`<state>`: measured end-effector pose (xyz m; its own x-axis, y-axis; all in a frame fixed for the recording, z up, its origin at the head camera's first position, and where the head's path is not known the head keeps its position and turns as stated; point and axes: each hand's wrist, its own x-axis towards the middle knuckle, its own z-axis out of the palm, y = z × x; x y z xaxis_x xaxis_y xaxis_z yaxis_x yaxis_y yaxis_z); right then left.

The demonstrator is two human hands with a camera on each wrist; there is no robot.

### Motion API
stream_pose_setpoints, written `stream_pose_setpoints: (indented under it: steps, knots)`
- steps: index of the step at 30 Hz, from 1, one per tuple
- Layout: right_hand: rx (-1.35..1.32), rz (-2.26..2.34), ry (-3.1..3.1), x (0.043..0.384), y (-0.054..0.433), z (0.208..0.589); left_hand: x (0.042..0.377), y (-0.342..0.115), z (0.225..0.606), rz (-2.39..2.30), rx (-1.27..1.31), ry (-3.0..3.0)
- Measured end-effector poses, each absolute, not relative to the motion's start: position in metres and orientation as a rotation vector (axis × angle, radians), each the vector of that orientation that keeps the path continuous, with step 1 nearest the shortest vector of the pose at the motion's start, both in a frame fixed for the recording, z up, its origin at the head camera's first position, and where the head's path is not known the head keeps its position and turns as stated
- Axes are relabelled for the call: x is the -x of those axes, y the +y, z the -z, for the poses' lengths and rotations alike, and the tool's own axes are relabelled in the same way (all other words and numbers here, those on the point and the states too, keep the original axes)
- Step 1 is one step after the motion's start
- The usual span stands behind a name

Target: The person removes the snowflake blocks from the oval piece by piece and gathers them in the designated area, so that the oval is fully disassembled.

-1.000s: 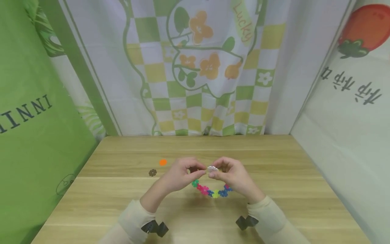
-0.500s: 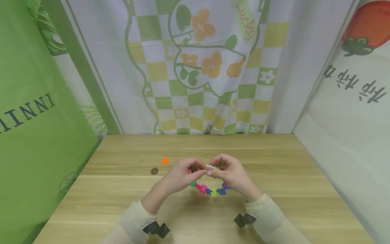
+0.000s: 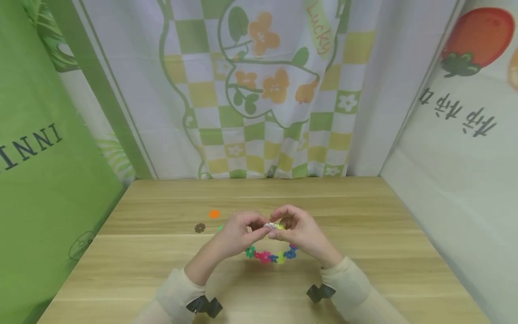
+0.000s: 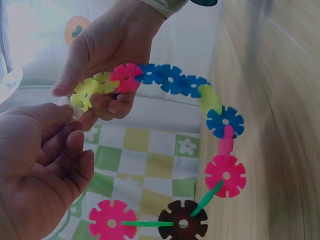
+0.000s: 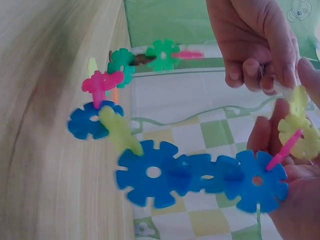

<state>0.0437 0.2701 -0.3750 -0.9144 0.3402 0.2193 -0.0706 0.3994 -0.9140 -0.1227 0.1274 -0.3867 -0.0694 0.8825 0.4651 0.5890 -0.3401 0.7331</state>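
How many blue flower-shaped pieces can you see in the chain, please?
4: the right wrist view shows three blue pieces joined in a row, and a fourth blue piece beyond the yellow piece at the row's end. Others may be hidden.

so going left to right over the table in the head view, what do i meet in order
Brown disc → orange disc → left hand → white disc → right hand
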Motion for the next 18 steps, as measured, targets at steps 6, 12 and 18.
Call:
stream_pose_setpoints:
  steps: [6, 12, 18]
  knots:
    - [0.248, -1.572, -2.28, -0.045, 0.272, 0.375, 0.128, 0.123, 0.386, -1.443, -1.742, 1.637]
    - [0.323, -1.539, -2.286, -0.043, 0.272, 0.378, 0.132, 0.122, 0.388, -1.461, -1.723, 1.594]
    - [0.333, -1.511, -2.295, -0.041, 0.27, 0.38, 0.135, 0.119, 0.389, -1.434, -1.77, 1.503]
